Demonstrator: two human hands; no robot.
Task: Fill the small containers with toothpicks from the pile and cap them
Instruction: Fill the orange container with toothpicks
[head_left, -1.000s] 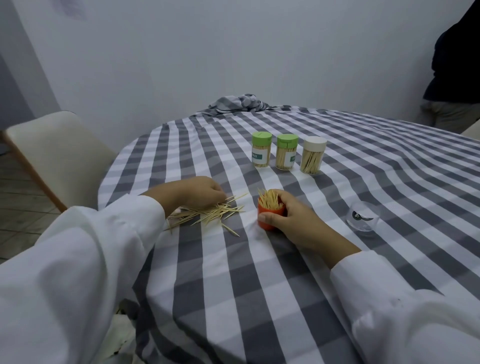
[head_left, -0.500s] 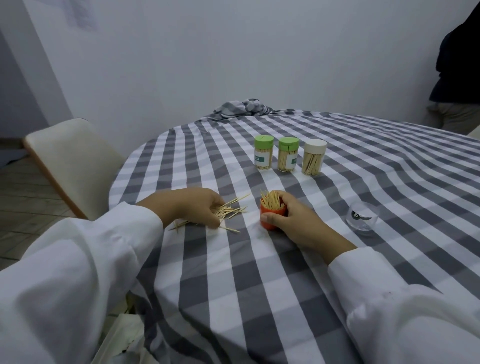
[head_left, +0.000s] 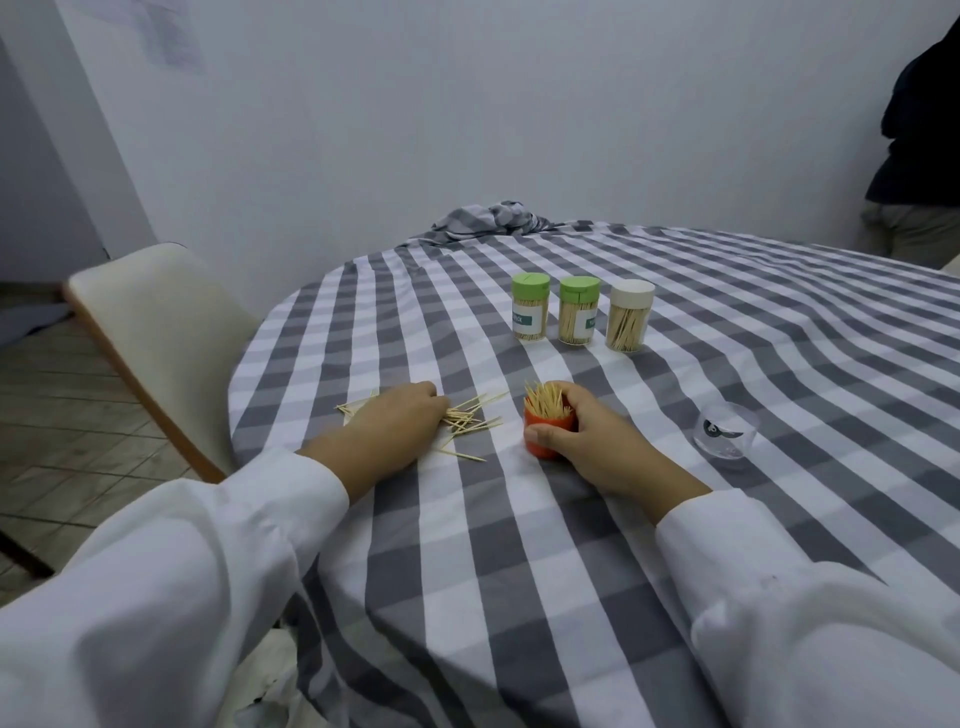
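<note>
A person in white sleeves sat at a table (head_left: 519, 545) covered in grey-and-white check. The right hand (head_left: 587, 441) gripped an orange container (head_left: 545, 436) bristling with toothpicks, thumb and fingers curled round it. The left hand (head_left: 395, 421) lay knuckles-up on the loose toothpick pile (head_left: 472, 418) — its finger position could not be seen. Behind stood three capped containers (head_left: 577, 317); a clear cap (head_left: 726, 432) lay to the right.

Looks like a plain domestic dining room. Round table (head_left: 675, 519) draped in a grey-and-white checked cloth, bunched at its far edge. Cream moulded chair (head_left: 156, 332) pulled up at the table's left, tiled floor (head_left: 57, 415) beneath it. Bare pale wall (head_left: 415, 104) just behind the table.
</note>
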